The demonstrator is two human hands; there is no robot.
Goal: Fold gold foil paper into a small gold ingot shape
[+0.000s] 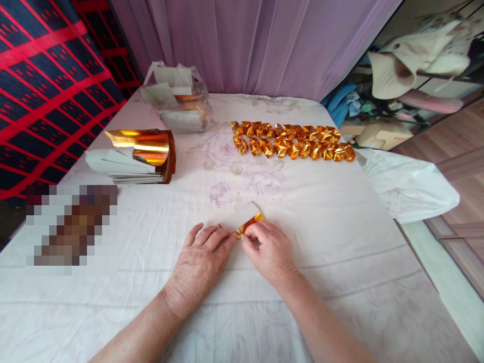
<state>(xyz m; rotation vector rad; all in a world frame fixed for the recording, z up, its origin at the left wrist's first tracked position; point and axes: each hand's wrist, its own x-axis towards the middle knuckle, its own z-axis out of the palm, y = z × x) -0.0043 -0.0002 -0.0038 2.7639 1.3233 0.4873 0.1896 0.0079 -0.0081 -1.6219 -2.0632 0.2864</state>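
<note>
A partly folded sheet of gold foil paper [245, 216] lies on the table in front of me, its pale grey back up and a strip of shiny gold showing along the right side. My left hand [202, 259] rests on its near left edge, fingers bent and pressing it to the cloth. At the near right edge my right hand [270, 247] pinches the paper between thumb and forefinger. The fingertips of both hands almost meet there and hide part of the fold.
Two rows of folded gold foil pieces [293, 146] run along the table's back right. A stack of gold foil sheets [151, 151] stands left, before a clear plastic bag [181, 101] of more sheets. A white bag [412, 186] hangs at the right edge. One left patch is pixelated.
</note>
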